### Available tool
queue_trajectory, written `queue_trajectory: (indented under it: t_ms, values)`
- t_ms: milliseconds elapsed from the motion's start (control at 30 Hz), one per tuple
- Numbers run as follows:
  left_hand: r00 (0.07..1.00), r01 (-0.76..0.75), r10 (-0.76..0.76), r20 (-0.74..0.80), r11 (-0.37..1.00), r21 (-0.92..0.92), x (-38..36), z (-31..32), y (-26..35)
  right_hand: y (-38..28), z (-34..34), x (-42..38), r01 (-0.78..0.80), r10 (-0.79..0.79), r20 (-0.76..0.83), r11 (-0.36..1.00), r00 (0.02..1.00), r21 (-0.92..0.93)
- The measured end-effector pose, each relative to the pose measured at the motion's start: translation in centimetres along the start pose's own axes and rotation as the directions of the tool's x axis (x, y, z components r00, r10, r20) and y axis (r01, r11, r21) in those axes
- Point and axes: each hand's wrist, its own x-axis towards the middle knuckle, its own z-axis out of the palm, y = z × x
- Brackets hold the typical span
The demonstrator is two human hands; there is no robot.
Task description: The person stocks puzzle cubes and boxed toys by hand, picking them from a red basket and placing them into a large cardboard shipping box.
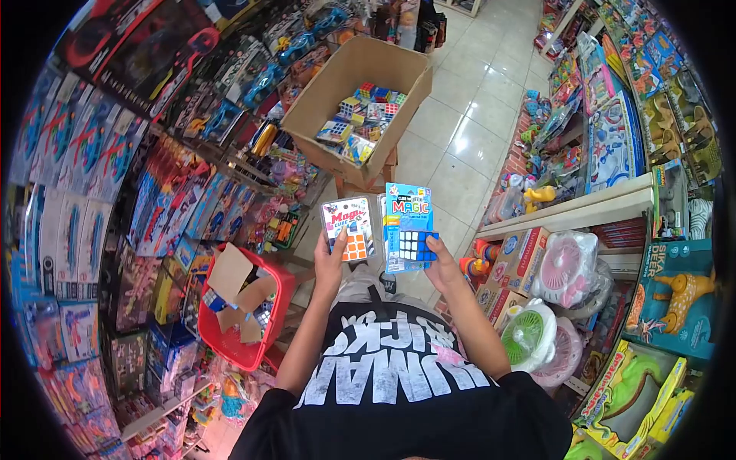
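Note:
My left hand point(330, 264) grips a packaged puzzle cube point(349, 230) on a white card with red "Magic Cube" lettering; its visible cube face is orange. In my right hand point(445, 264) is a blue carded puzzle cube point(409, 228) marked "Magic", showing white and blue faces. Both packs are held upright side by side, close together, in front of my body. Beyond them an open cardboard box point(307, 115) holds several packaged cubes point(360, 115). To the left, a red plastic basket point(285, 295) contains cardboard pieces point(234, 272) and some cubes.
Toy shelves line the left side, with hanging packs point(69, 222). On the right stand wrapped fans point(567, 264), a green fan point(529, 330) and boxed toys point(678, 291). A tiled aisle point(460, 138) runs ahead. The cardboard box rests on a wooden stool point(387, 170).

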Motion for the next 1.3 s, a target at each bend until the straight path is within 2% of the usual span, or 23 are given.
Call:
queue_trajectory:
  t_ms: [100,167,333,400,467,567,700,733,833,900,933,1000,1100,1133,1167,1200,1233,1300]
  values:
    - [1.000,0.021,-0.021,0.018,1.000,0.016,2.5,1.6,0.4,-1.4,-0.3,1.7,0.033,-0.037,-0.082,0.998,0.996,-0.050]
    - [0.996,0.010,-0.014,0.083,0.999,0.049,5.1,2.0,0.0,-2.4,-1.0,3.4,0.037,-0.044,-0.097,0.997,0.994,-0.065]
    - [0.991,-0.010,0.007,0.132,1.000,0.018,13.0,3.3,0.9,-7.4,-1.5,9.0,0.075,-0.092,-0.110,0.985,0.990,-0.154]
    - [0.983,-0.090,0.069,0.170,0.989,0.115,16.6,3.5,1.8,-9.7,-2.0,11.5,0.081,-0.108,-0.184,0.986,0.977,-0.148]
    - [0.985,-0.125,0.115,0.126,0.989,0.082,20.4,4.1,2.1,-11.8,-2.4,13.8,0.081,-0.111,-0.218,0.986,0.969,-0.145]
    - [0.990,-0.124,0.118,0.082,0.990,0.071,25.4,5.3,3.6,-14.6,-2.5,16.8,0.168,-0.248,-0.217,0.930,0.944,-0.327]
    - [0.998,-0.054,0.048,0.046,0.989,0.136,30.6,6.4,3.6,-16.0,-4.5,19.5,0.133,-0.226,-0.319,0.949,0.921,-0.287]
    - [0.998,-0.051,0.045,0.038,0.981,0.187,31.6,6.6,3.7,-16.4,-4.6,20.2,0.121,-0.214,-0.320,0.950,0.923,-0.288]
    - [1.000,-0.024,0.027,-0.011,0.983,0.180,33.6,7.3,4.0,-18.1,-4.6,23.4,0.073,-0.162,-0.302,0.955,0.939,-0.287]
    - [0.998,-0.005,0.016,-0.057,0.982,0.189,34.7,7.4,4.3,-19.9,-3.6,26.8,0.121,-0.223,-0.185,0.888,0.957,-0.444]
    - [0.996,0.008,0.011,-0.088,0.976,0.215,35.1,7.5,4.4,-20.8,-3.2,28.7,0.100,-0.197,-0.177,0.890,0.964,-0.445]
    - [0.988,0.033,0.004,-0.156,0.971,0.238,36.4,7.6,4.2,-22.7,-2.3,33.4,0.178,-0.248,-0.051,0.807,0.967,-0.563]
    - [0.957,0.042,0.052,-0.284,0.947,0.318,38.1,8.2,4.1,-25.6,-0.4,41.2,0.078,-0.066,0.043,0.743,0.997,-0.665]
    - [0.951,0.143,-0.054,-0.304,0.950,0.278,38.5,8.9,4.7,-25.8,-0.7,44.3,0.062,-0.031,0.058,0.746,0.998,-0.663]
    - [0.933,0.246,-0.165,-0.321,0.941,0.231,38.8,9.6,5.0,-25.6,-1.4,47.3,-0.087,0.117,-0.013,0.660,0.993,-0.746]
    - [0.919,0.263,-0.173,-0.355,0.939,0.223,39.3,10.4,4.4,-25.4,-1.8,50.0,-0.218,0.248,-0.093,0.543,0.964,-0.811]
    - [0.893,0.278,-0.171,-0.416,0.937,0.213,39.7,11.0,2.8,-25.1,-2.0,52.3,-0.228,0.284,-0.081,0.538,0.955,-0.811]
    - [0.852,0.319,-0.199,-0.485,0.931,0.179,40.5,11.3,-0.9,-24.1,-1.8,56.2,-0.261,0.384,-0.136,0.294,0.913,-0.919]
